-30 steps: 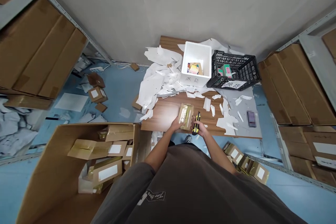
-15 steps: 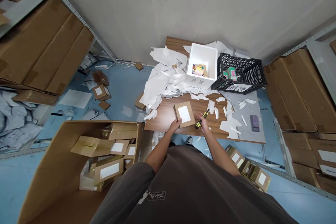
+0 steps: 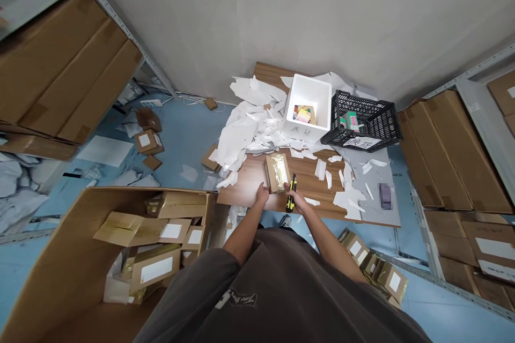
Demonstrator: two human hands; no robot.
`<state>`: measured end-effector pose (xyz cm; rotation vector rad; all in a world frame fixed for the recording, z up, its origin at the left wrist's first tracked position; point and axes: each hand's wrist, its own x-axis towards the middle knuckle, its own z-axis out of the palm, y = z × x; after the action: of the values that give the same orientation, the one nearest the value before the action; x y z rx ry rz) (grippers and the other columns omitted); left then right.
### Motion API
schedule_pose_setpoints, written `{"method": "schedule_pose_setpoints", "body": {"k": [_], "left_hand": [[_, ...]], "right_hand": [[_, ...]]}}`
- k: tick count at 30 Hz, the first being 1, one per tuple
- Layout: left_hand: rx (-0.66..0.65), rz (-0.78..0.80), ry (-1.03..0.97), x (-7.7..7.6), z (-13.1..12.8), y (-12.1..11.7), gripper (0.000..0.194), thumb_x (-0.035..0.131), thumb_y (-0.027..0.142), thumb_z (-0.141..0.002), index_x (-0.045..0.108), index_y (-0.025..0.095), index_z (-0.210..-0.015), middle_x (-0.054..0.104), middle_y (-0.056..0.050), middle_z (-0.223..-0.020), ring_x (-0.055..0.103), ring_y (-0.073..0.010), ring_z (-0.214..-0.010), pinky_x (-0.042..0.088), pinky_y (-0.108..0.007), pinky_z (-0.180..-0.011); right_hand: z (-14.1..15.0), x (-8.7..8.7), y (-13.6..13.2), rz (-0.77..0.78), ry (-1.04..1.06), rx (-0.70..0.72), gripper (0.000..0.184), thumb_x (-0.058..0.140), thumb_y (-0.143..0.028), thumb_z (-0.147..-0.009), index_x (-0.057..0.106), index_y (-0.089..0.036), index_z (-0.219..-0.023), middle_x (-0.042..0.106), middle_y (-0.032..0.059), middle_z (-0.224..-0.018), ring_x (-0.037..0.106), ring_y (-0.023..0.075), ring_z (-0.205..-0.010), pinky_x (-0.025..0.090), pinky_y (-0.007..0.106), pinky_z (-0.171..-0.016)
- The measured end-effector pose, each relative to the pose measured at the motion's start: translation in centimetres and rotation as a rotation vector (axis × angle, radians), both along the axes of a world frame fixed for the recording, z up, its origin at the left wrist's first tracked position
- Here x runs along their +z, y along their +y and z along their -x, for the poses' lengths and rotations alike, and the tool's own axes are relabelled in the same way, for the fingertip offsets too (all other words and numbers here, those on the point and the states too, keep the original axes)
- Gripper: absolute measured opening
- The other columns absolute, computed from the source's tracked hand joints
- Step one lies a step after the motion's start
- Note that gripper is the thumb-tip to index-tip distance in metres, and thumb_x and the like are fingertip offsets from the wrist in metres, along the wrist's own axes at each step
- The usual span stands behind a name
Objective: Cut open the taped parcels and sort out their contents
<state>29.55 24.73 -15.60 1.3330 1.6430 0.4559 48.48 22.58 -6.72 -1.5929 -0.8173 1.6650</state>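
Observation:
A small cardboard box (image 3: 277, 173) is at the front of the wooden table (image 3: 249, 174), its side with shiny clear tape facing up. My left hand (image 3: 262, 194) is at its lower left corner, fingers closed against the edge; how firmly they grip is hard to see. In my right hand (image 3: 298, 201) is a yellow and black utility knife (image 3: 292, 196), pointing away from me. That hand's fingertips come close to the box's lower right corner. Whether the blade is out I cannot make out.
Behind the box lie torn white paper sheets (image 3: 237, 136), a white foam bin (image 3: 308, 133) and a black crate (image 3: 364, 118). At left stands a large carton (image 3: 52, 278) of parcels. More boxes (image 3: 390, 283) are on the floor at right; shelves flank both sides.
The box has been turned over: its white label faced up before, now the taped side does. My right hand has brought the knife leftward, close to the box.

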Motion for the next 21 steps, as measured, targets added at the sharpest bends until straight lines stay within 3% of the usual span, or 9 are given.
{"method": "schedule_pose_setpoints", "body": {"k": [2, 4, 6, 9, 11, 14, 17, 19, 21], "left_hand": [[0.048, -0.014, 0.054, 0.5, 1.2, 1.1, 0.069, 0.053, 0.035, -0.108, 0.034, 0.012, -0.170, 0.056, -0.023, -0.163, 0.057, -0.0368, -0.148, 0.046, -0.054, -0.124], [-0.032, -0.115, 0.114, 1.5, 2.6, 3.0, 0.080, 0.064, 0.038, -0.101, 0.034, 0.017, -0.171, 0.039, -0.019, -0.177, 0.037, -0.0348, -0.163, 0.034, -0.050, -0.133], [-0.308, -0.250, 0.155, 2.7, 3.7, 5.3, 0.104, 0.083, 0.045, -0.085, 0.033, 0.019, -0.173, 0.024, -0.015, -0.183, 0.023, -0.0355, -0.169, 0.025, -0.048, -0.137], [-0.590, -0.237, 0.229, 4.2, 4.4, 8.7, 0.138, 0.100, 0.048, -0.060, 0.028, 0.018, -0.174, 0.010, -0.019, -0.185, 0.008, -0.0411, -0.171, 0.021, -0.050, -0.137], [-0.637, -0.181, 0.263, 4.5, 4.1, 9.9, 0.150, 0.105, 0.049, -0.050, 0.027, 0.016, -0.174, 0.009, -0.024, -0.184, 0.006, -0.0452, -0.171, 0.021, -0.054, -0.136], [-0.596, -0.162, 0.263, 4.2, 3.3, 10.0, 0.156, 0.108, 0.049, -0.045, 0.027, 0.015, -0.175, 0.013, -0.028, -0.182, 0.008, -0.0495, -0.169, 0.021, -0.057, -0.135], [-0.568, -0.154, 0.292, 3.7, 2.7, 9.1, 0.155, 0.107, 0.051, -0.050, 0.023, 0.017, -0.176, 0.011, -0.026, -0.183, 0.007, -0.0509, -0.169, 0.022, -0.059, -0.135], [-0.568, -0.125, 0.323, 3.6, 2.5, 8.6, 0.155, 0.105, 0.054, -0.052, 0.020, 0.019, -0.177, 0.006, -0.023, -0.184, 0.006, -0.0514, -0.169, 0.023, -0.060, -0.134], [-0.563, -0.099, 0.329, 3.6, 2.4, 8.3, 0.154, 0.104, 0.057, -0.054, 0.019, 0.023, -0.178, 0.002, -0.021, -0.185, 0.005, -0.0520, -0.169, 0.026, -0.062, -0.132]], "right_hand": [[0.0, -0.4, 0.1, 0.000, -0.011, 0.010, 0.066, 0.064, -0.029, -0.067, 0.078, -0.030, -0.132, 0.081, 0.0058, -0.127, 0.067, 0.0285, -0.134, 0.044, 0.048, -0.122], [-0.4, -0.5, 0.4, -0.026, -0.011, 0.056, 0.059, 0.065, -0.031, -0.068, 0.080, -0.029, -0.125, 0.081, 0.0066, -0.123, 0.068, 0.0293, -0.132, 0.047, 0.048, -0.120], [-1.2, -0.4, 1.0, -0.022, -0.020, 0.111, 0.049, 0.067, -0.032, -0.069, 0.081, -0.024, -0.116, 0.081, 0.0083, -0.115, 0.072, 0.0304, -0.121, 0.053, 0.047, -0.113], [-2.0, 0.1, 2.8, 0.052, -0.074, 0.134, 0.034, 0.070, -0.036, -0.077, 0.076, -0.020, -0.107, 0.079, 0.0090, -0.097, 0.075, 0.0274, -0.086, 0.062, 0.043, -0.087], [-2.1, 0.5, 4.5, 0.068, -0.144, 0.142, 0.029, 0.071, -0.041, -0.085, 0.071, -0.021, -0.106, 0.074, 0.0055, -0.083, 0.068, 0.0226, -0.064, 0.062, 0.041, -0.072], [-1.2, 0.9, 7.5, 0.002, -0.329, 0.210, 0.029, 0.070, -0.046, -0.093, 0.065, -0.023, -0.112, 0.071, 0.0011, -0.072, 0.064, 0.0202, -0.052, 0.060, 0.037, -0.065], [0.9, 0.7, 10.8, -0.040, -0.550, 0.293, 0.027, 0.070, -0.045, -0.096, 0.066, -0.023, -0.111, 0.076, 0.0052, -0.080, 0.075, 0.0249, -0.067, 0.061, 0.038, -0.075], [2.5, 0.3, 12.6, -0.021, -0.683, 0.344, 0.024, 0.073, -0.043, -0.095, 0.068, -0.022, -0.106, 0.080, 0.0128, -0.093, 0.079, 0.0326, -0.094, 0.059, 0.042, -0.090], [3.8, -0.5, 13.7, 0.026, -0.774, 0.374, 0.026, 0.080, -0.039, -0.090, 0.069, -0.021, -0.105, 0.080, 0.0201, -0.108, 0.073, 0.0395, -0.120, 0.053, 0.047, -0.103]]}}
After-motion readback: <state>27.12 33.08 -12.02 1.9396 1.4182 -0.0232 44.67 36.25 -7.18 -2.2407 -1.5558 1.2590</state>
